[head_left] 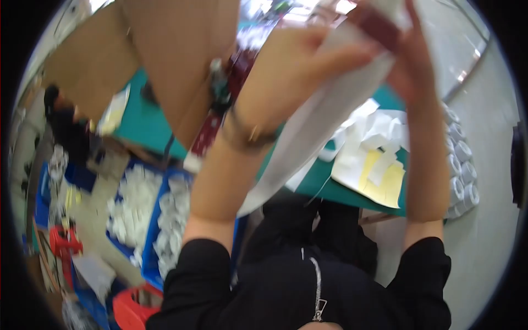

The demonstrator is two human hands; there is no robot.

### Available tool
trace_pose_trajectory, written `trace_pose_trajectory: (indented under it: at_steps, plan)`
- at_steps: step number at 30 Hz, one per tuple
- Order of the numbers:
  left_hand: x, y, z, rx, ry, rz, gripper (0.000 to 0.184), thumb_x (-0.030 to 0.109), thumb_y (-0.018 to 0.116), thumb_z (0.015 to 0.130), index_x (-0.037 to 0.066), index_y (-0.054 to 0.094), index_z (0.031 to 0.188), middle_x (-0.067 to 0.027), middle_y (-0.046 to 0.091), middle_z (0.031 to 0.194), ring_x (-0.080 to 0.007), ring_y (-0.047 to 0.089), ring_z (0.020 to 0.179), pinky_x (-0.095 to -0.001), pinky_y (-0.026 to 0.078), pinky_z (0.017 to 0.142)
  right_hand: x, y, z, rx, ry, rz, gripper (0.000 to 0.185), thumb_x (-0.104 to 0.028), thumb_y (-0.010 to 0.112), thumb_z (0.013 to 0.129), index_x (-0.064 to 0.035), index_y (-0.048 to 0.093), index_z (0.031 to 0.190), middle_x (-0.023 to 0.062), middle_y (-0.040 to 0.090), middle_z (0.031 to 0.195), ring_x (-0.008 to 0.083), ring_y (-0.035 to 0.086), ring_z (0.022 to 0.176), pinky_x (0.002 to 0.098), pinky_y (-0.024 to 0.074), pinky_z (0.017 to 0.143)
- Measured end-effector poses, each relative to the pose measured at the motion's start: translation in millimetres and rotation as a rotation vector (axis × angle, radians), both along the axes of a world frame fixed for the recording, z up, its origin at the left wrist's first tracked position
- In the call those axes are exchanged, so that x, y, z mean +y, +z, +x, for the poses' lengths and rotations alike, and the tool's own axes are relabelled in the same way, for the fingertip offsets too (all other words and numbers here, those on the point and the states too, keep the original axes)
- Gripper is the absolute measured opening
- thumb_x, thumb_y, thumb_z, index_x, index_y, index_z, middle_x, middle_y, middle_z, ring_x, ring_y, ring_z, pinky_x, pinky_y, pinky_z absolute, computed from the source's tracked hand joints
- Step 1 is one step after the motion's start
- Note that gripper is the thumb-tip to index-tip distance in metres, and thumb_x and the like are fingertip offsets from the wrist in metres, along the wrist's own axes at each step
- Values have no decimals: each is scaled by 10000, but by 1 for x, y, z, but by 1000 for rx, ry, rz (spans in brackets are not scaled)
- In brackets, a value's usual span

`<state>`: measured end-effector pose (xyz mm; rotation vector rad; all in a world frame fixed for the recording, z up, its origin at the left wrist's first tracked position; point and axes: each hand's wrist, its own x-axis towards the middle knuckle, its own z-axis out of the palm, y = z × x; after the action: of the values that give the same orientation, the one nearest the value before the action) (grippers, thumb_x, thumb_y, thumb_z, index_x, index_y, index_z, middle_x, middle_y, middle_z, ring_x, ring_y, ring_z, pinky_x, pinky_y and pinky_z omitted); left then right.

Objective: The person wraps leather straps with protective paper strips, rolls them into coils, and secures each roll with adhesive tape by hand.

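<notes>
A long white strip point(324, 118), paper-like or fabric-like, hangs at a slant from the upper right down to my left forearm. My left hand point(291, 69) is closed on its upper part, the thumb pressed along its face. My right hand point(415, 66) is raised at the strip's top end and seems to grip its edge; motion blurs its fingers. Between the two hands a dark red block-like piece point(378, 30) lies against the strip, too smeared to name. A dark band circles my left wrist.
Below my hands, a green table point(352, 190) carries white scraps and a yellow-and-white sheet point(368, 173). Brown cardboard point(176, 49) stands at left. Blue bins point(148, 258) of white pieces, a red stool point(132, 308) and another person point(69, 129) are left; white rolls point(462, 176) are stacked right.
</notes>
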<state>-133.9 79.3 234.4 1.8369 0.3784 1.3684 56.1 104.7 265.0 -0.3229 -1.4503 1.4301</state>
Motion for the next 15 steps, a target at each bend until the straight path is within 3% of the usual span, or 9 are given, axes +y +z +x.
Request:
trace_pose_trajectory:
  at_steps: [1, 3, 4, 5, 6, 9, 14, 15]
  plan:
    - [29, 1, 13, 3, 120, 395, 251, 250, 660, 809, 16, 697, 890, -54, 670, 720, -75, 609, 614, -221, 451, 532, 0, 12, 8, 15, -149, 160, 451, -311, 461, 915, 1, 491, 1239, 153, 535, 1239, 277, 533, 1127, 389, 408, 990]
    - [41, 3, 5, 63, 280, 783, 252, 253, 669, 803, 13, 697, 876, -54, 666, 710, -75, 605, 601, -223, 448, 521, -6, 33, 11, -4, -523, 408, 387, -136, 565, 884, -5, 481, 1239, 153, 536, 1221, 289, 556, 1093, 384, 453, 960]
    - [28, 13, 0, -14, -60, 305, 279, 268, 675, 820, -10, 673, 848, -42, 642, 715, -79, 579, 607, -220, 440, 542, -8, 37, 6, 211, -508, 134, 373, -140, 567, 877, 4, 498, 1214, 160, 556, 1190, 289, 571, 1066, 394, 465, 945]
    - [24, 17, -2, -55, -245, 78, 296, 275, 678, 829, -21, 661, 834, -36, 630, 717, -81, 567, 609, -218, 436, 552, -9, 40, 1, 482, -508, -117, 360, -144, 570, 870, 12, 516, 1189, 167, 575, 1160, 290, 586, 1040, 404, 477, 930]
    - [19, 20, -5, -117, -397, -166, 317, 282, 681, 838, -33, 649, 820, -29, 618, 719, -83, 554, 612, -216, 432, 562, -14, 41, -6, 374, -582, 22, 353, -168, 554, 879, 15, 521, 1179, 170, 582, 1145, 286, 593, 1025, 407, 487, 913]
    - [14, 15, -12, -165, -509, -172, 333, 300, 696, 825, -25, 667, 891, -76, 661, 787, -125, 611, 649, -224, 473, 583, -43, 32, -25, 153, -731, 310, 354, -218, 522, 898, 22, 533, 1159, 175, 596, 1114, 279, 607, 996, 413, 507, 877]
    - [9, 17, -15, -123, -490, -197, 310, 273, 682, 841, -33, 667, 885, -42, 657, 767, -77, 590, 646, -198, 461, 580, -61, 29, -63, -52, -583, 356, 453, -341, 500, 903, 23, 524, 1172, 181, 604, 1104, 287, 619, 978, 403, 526, 828]
    - [10, 16, -12, -175, -408, -165, 296, 273, 688, 820, -21, 676, 855, -48, 647, 719, -74, 578, 610, -214, 447, 549, -52, 27, -57, -78, -532, 342, 484, -365, 474, 913, 19, 499, 1207, 177, 584, 1143, 283, 587, 1027, 394, 478, 880]
